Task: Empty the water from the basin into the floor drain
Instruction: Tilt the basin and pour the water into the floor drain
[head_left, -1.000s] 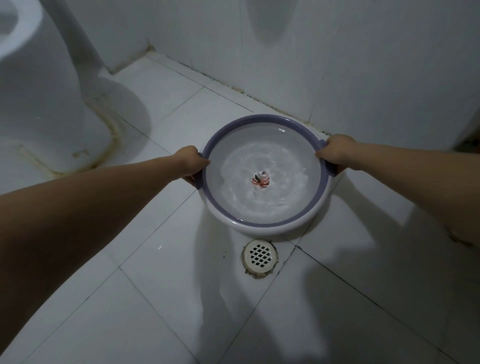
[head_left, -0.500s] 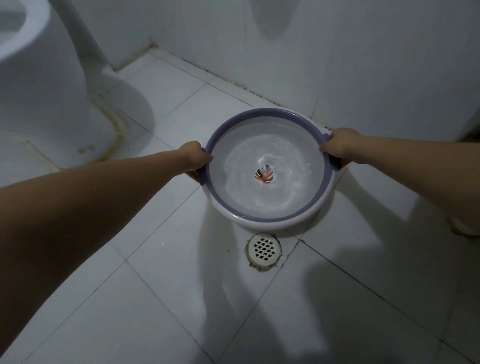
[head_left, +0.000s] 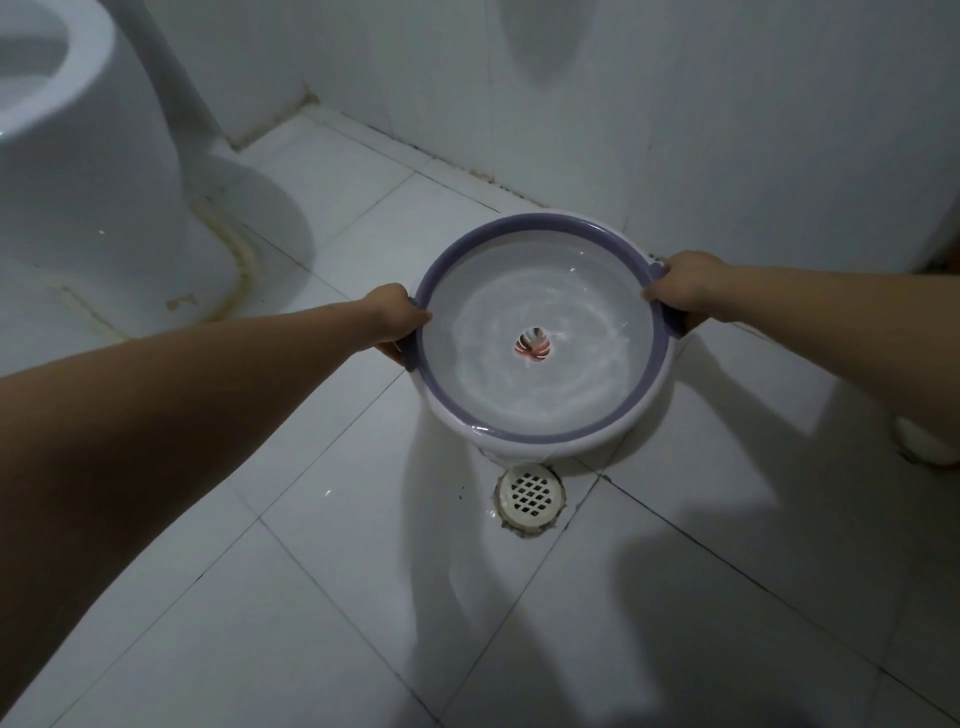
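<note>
My left hand (head_left: 397, 319) and right hand (head_left: 678, 288) clamp the round, purple-rimmed white basin (head_left: 545, 444), rippling water (head_left: 582, 374) inside, just beyond the latticed floor drain (head_left: 530, 492).

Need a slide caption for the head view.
Both hands, left and right, hold a water-filled basin just beyond the floor drain.

The round white basin with the purple rim (head_left: 545, 439) fills the space between the two bare arms, its far edge close to the white tiled wall (head_left: 727, 130); whether it touches the wall is hard to tell. The round white grated floor drain (head_left: 530, 492) lies uncovered just beside the basin's near edge, with open white floor tiles (head_left: 311, 597) all around it. The white ceramic toilet base (head_left: 93, 182) blocks the left side, well apart from the drain.
</note>
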